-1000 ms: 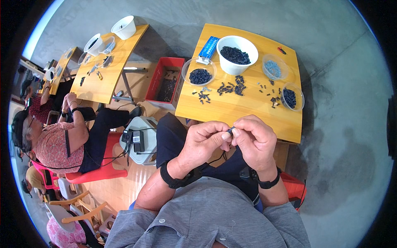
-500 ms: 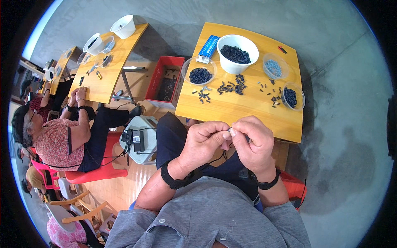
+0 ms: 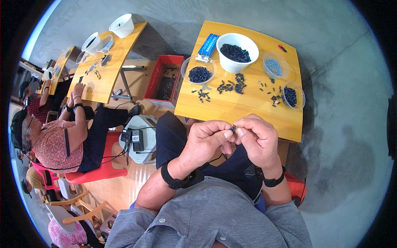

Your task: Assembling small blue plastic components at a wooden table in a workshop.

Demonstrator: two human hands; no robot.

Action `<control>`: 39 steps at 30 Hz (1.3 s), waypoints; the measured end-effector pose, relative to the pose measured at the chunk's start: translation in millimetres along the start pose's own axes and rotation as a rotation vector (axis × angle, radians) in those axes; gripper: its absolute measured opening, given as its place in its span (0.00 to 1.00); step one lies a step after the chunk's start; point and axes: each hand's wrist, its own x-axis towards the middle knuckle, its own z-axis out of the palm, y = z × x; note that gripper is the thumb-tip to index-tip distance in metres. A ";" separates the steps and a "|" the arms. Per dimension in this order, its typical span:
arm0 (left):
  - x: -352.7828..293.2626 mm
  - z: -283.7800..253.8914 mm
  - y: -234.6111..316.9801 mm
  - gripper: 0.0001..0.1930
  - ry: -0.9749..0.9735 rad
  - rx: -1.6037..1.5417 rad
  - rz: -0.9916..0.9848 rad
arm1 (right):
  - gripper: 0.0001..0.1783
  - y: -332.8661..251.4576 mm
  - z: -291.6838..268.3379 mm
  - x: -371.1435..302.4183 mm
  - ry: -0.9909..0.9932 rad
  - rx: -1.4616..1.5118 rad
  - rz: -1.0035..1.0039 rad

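Note:
My left hand [image 3: 205, 140] and my right hand [image 3: 259, 138] meet above my lap, just off the near edge of the yellow table [image 3: 244, 113]. Between their fingertips is a small black part [image 3: 233, 129], mostly covered by the fingers. Both hands pinch it with thumb and forefinger. On the table beyond lie loose black parts [image 3: 237, 84] in several small piles. A white tub [image 3: 237, 66] and a clear bowl [image 3: 200, 75] at the left hold more black parts. At the right, one clear bowl [image 3: 274, 66] holds small bluish-silver pieces, another [image 3: 290, 97] black parts.
A blue box [image 3: 208, 46] stands by the tub, and a small red-and-black tool [image 3: 282, 48] lies at the far right. Left of the table is a red carton [image 3: 164, 82] on the floor. A grey stool [image 3: 139, 138] carries black devices. Another person [image 3: 58, 138] works at a neighbouring table.
My right hand has shifted slightly right, and more of the small black part now shows between the fingertips. The neighbouring person's hands have moved a little forward over their table.

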 end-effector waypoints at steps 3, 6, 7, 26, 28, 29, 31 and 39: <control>0.0 3.0 2.1 0.07 0.020 -0.006 -0.011 | 0.05 2.2 -1.6 1.8 -0.016 -0.009 -0.023; 0.2 1.2 0.0 0.07 0.030 -0.010 -0.007 | 0.04 2.0 -1.1 3.0 -0.023 0.000 -0.014; 0.8 -0.9 -1.1 0.07 0.017 0.002 0.000 | 0.04 1.4 -0.8 3.4 -0.026 0.005 0.003; 6.2 1.7 0.0 0.07 -0.003 0.155 0.039 | 0.02 4.5 6.1 -2.0 0.065 0.010 0.058; 7.7 -0.1 -0.7 0.06 -0.013 0.135 0.027 | 0.02 1.5 4.3 -0.2 0.054 0.142 0.143; 8.6 -0.8 -0.8 0.06 -0.025 0.117 0.015 | 0.02 1.4 4.2 0.1 0.055 0.141 0.142; 11.4 -3.2 -3.1 0.06 -0.047 0.168 0.083 | 0.04 1.3 4.5 0.8 0.141 0.376 0.197; 13.9 -2.2 -7.0 0.06 -0.095 0.207 0.276 | 0.33 16.9 -14.8 1.7 -0.271 0.529 0.535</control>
